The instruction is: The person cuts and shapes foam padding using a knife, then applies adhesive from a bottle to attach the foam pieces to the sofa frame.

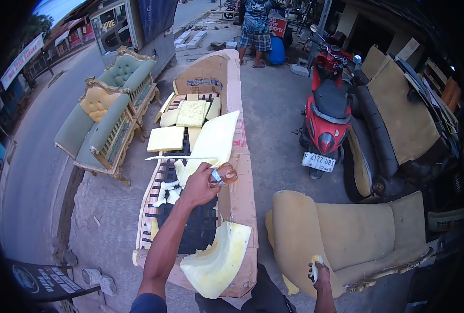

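My left hand is closed around a brown bottle with a pale label, above a long sofa frame faced with cardboard. Just beyond it, a large pale-yellow foam sheet leans against the frame's right side. A thin foam strip sticks out leftward near that hand. Low at the right, my right hand grips a small whitish foam piece beside a tan sofa. A thick curved foam piece lies over the frame's near end.
Black webbing spans the frame, with foam scraps and foam slabs on it. Green carved armchairs stand left by the road. A red motorbike and a dark sofa are right. A person stands at the back.
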Available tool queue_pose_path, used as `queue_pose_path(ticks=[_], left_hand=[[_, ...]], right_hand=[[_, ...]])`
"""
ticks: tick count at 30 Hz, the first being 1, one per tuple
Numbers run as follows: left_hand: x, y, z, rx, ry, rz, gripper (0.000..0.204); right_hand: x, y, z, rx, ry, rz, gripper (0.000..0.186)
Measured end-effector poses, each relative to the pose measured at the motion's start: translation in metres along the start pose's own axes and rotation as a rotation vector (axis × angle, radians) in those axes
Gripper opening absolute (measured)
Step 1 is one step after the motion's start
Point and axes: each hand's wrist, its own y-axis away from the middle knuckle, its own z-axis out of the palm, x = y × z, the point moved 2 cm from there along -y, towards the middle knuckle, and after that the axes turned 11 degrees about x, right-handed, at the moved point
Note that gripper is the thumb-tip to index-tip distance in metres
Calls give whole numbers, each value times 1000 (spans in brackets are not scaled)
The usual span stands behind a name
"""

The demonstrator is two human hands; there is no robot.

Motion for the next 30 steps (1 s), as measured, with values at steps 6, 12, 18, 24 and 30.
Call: queue_pose_path(ticks=[6,12,18,24,30], left_hand=[[85,38,72,-311,-182,-36,40],[96,118,131,-452,-362,-59,36],[116,135,137,-282,-426,-135,34],[122,165,126,-231,-564,-142,33],[134,197,121,-276,-506,-344,42]], right_hand=[[-103,-18,61,-273,118,-128,35],[-143,-21,136,-511,153,-129,39],[-157,-30,235,-682,140,-82,41],[-187,-81,353,-693,352,-369,37],[-221,-122,408,-500,569,-641,42]])
